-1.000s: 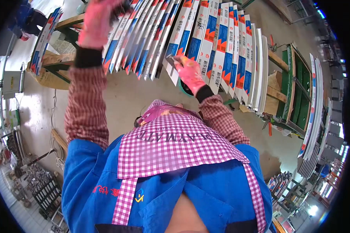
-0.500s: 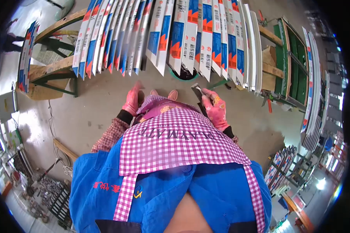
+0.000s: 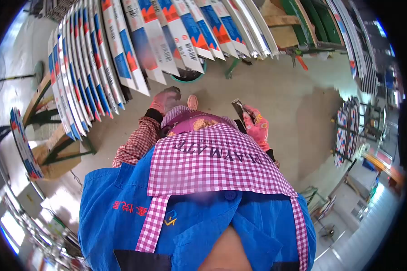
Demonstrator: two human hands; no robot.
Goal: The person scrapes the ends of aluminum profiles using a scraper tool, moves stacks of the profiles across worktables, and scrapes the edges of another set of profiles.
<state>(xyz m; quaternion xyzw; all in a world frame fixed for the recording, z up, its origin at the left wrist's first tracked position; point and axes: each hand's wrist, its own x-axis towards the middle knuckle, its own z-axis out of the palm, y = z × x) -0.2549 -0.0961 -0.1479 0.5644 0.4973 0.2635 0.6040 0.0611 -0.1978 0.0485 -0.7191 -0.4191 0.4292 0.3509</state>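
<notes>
Holding a flat, dark-and-silver metal hand tool (image 3: 238, 108) looks like the step at this moment, with neither hand on the stock. Right hand (image 3: 256, 124), in a pink patterned glove, has its fingers wrapped round the tool, blade-like end pointing forward. Left hand (image 3: 164, 101), in a pink glove with a dark front part, hangs low beside the apron; fingers blurred, cannot tell if they are empty or grasping something.

Row of long, slant-ended profiles in white, blue and red printed wrap (image 3: 142, 40) lies ahead of both hands, nearest ends just forward of the left hand, none touched. Round dark tub with green rim (image 3: 189, 81) sits on the floor ahead, between the hands, partly under the profile ends. Pink-and-white checked cloth apron (image 3: 217, 158) is behind and between the hands.

Working on a profile would call for lifting the hands forward, probably tool first.

Far profile ends are cut off at the top edge. Tub contents hidden. Tool's grip end mostly covered by the right hand; dark strip beside it unclear. One pink shoe (image 3: 192, 102) visible, the other not.
</notes>
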